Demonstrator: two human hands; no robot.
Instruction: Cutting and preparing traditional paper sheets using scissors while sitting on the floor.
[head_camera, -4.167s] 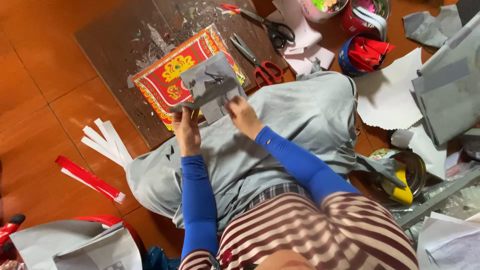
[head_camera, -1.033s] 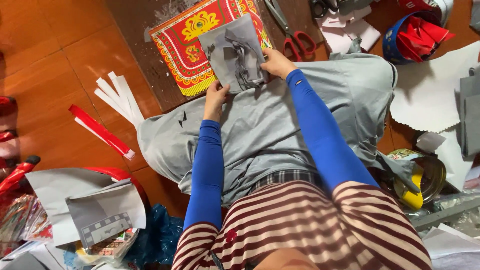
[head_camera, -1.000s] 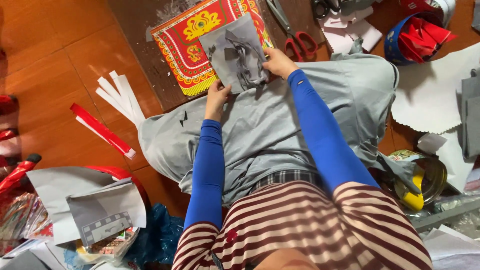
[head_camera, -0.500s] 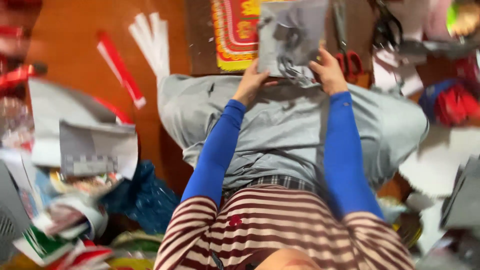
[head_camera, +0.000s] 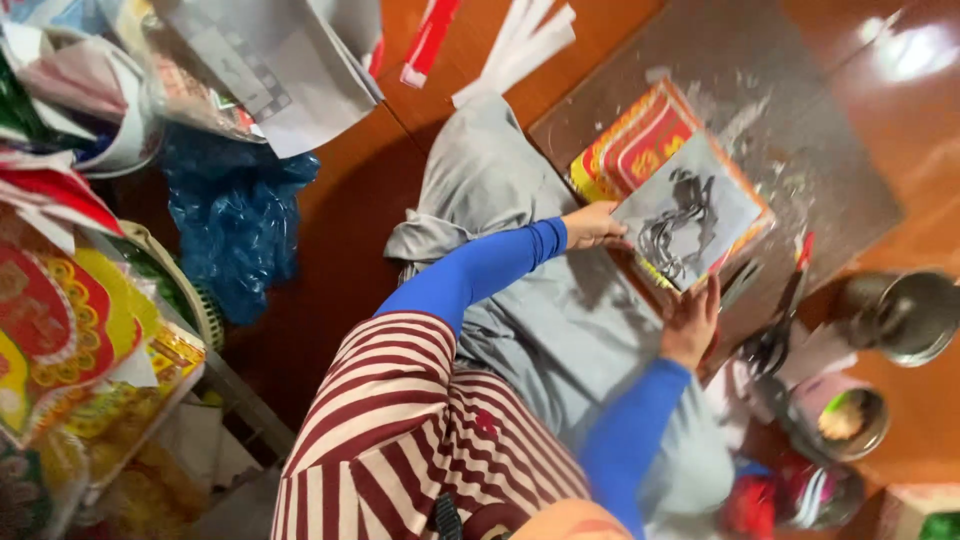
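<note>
grey cloth (head_camera: 560, 330) spread over lap, biggest thing here. on the floor past it, red & yellow printed sheet (head_camera: 640, 145) on a dark mat (head_camera: 800, 120). grey sheet (head_camera: 690, 215) w/ dark cutout pattern held up over the printed one. left hand (head_camera: 592, 225) pinches its near edge, right hand (head_camera: 690, 322) grips its lower edge. scissors (head_camera: 775, 335) just beside rt hand.

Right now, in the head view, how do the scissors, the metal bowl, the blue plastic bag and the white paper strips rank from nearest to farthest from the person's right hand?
From the right hand:
1. Scissors, just beside it on the mat.
2. Metal bowl, farther out on the same side.
3. White paper strips, at the top edge.
4. Blue plastic bag, across the lap on the far side.
</note>
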